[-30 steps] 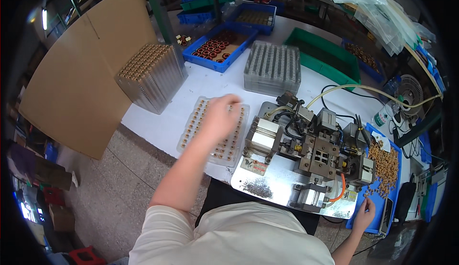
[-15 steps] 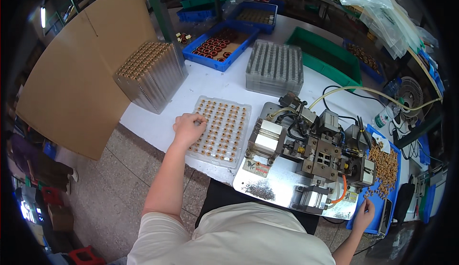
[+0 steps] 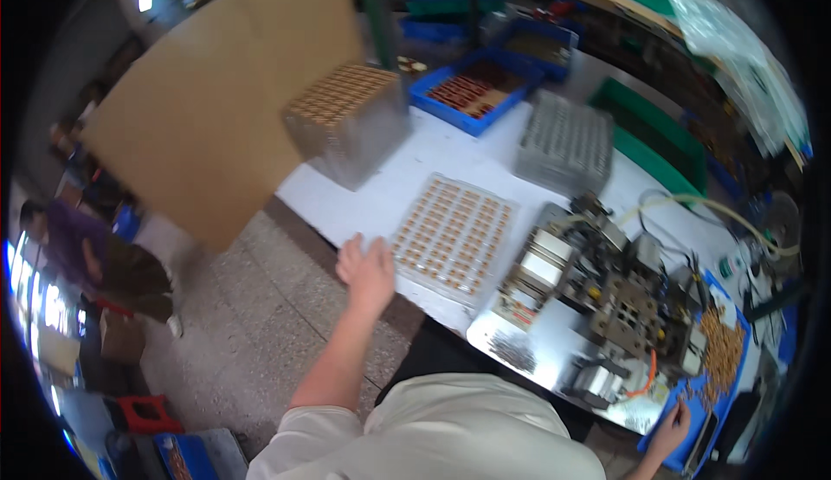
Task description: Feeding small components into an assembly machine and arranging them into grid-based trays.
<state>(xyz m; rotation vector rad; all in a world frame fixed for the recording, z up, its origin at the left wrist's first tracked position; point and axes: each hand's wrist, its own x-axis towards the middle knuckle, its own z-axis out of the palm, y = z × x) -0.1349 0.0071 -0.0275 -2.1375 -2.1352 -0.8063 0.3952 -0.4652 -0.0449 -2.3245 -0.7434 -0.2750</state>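
Note:
My left hand point(image 3: 367, 270) is at the left edge of a clear plastic tray point(image 3: 417, 285), fingers apart and nothing visible in them. Rows of small copper-coloured parts point(image 3: 454, 229) fill that tray, which lies on the white table. At the far right, my right hand point(image 3: 670, 432) reaches to the near end of a blue tray point(image 3: 684, 398). Its fingers look pinched together; blur hides what is between them. Many loose copper-coloured parts point(image 3: 723, 350) are heaped in the blue tray. Between my hands stands a metal machine point(image 3: 628, 311) on a shiny plate.
Behind the tray are a stack of filled trays point(image 3: 346, 134) and a stack of clear trays point(image 3: 567, 147). A blue bin point(image 3: 472, 121) with red rings and a green bin point(image 3: 649, 134) sit farther back. A large cardboard sheet point(image 3: 216, 108) stands left; a person point(image 3: 95, 255) is beyond it.
The whole view has swung, so everything sits farther right in the picture. My left hand has moved from over the parts tray to its left edge, and its fingers have spread.

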